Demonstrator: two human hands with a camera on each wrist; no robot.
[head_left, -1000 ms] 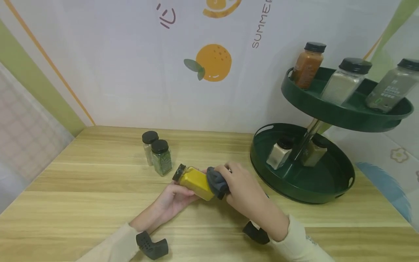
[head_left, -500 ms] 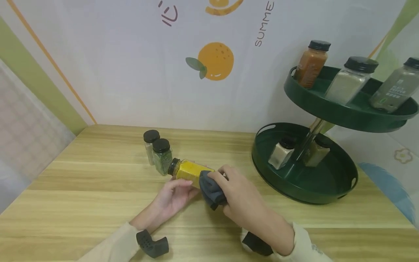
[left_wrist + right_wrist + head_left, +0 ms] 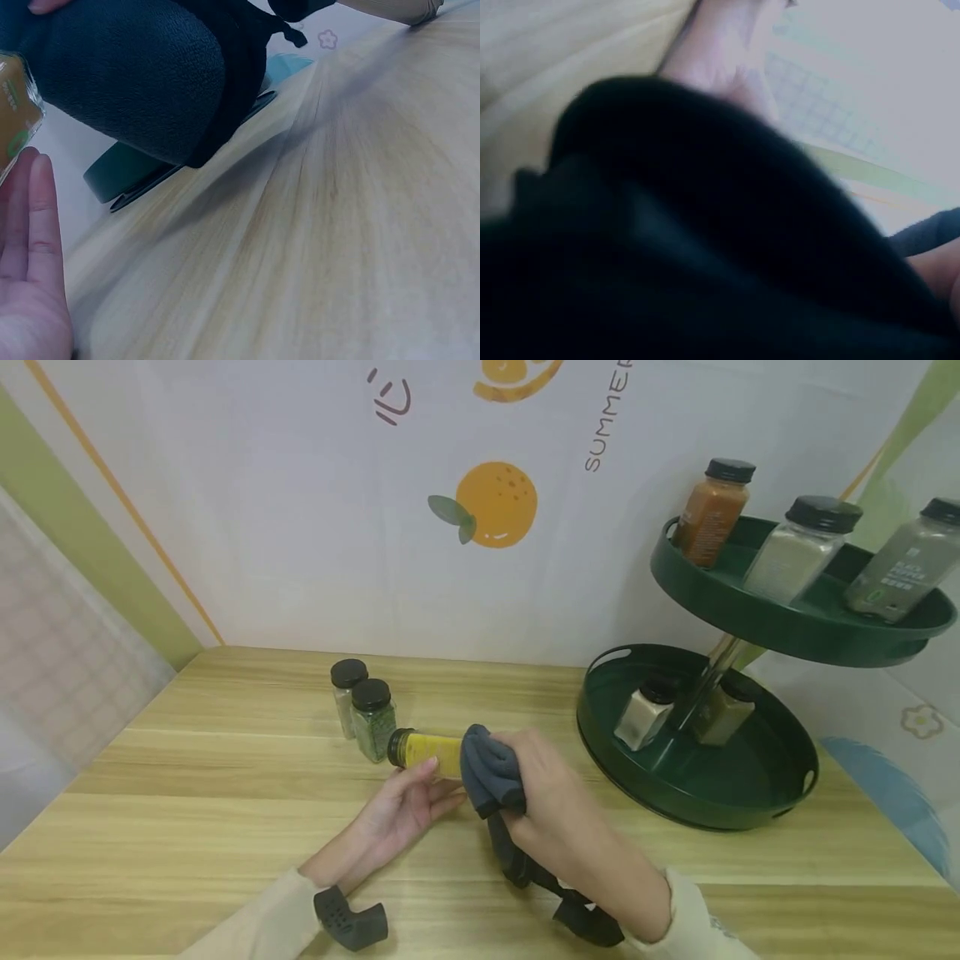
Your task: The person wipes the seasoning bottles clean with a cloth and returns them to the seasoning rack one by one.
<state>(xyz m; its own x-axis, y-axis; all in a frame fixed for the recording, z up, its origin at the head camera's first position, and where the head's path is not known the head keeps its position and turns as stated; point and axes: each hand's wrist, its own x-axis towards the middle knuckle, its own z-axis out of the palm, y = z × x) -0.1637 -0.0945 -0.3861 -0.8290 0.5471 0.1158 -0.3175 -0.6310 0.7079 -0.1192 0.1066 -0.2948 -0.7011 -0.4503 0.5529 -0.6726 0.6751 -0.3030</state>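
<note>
My left hand holds a spice jar of yellow powder with a black lid, tipped on its side above the table, lid to the left. In the left wrist view, fingers of that hand lie under the jar. My right hand grips a dark blue-grey cloth bunched over the jar's base end, which it hides. Part of the cloth hangs below the hand. The cloth fills much of the right wrist view, dark and blurred.
Two black-lidded jars, one with green herbs and one paler, stand behind my left hand. At right is a two-tier dark green rack. Its upper tier bears an orange jar, a pale jar and a black pepper jar.
The yellow jar has turned from slanting to nearly level. The cloth has shifted across it and now wraps its base end, with a length hanging lower under my right hand.
</note>
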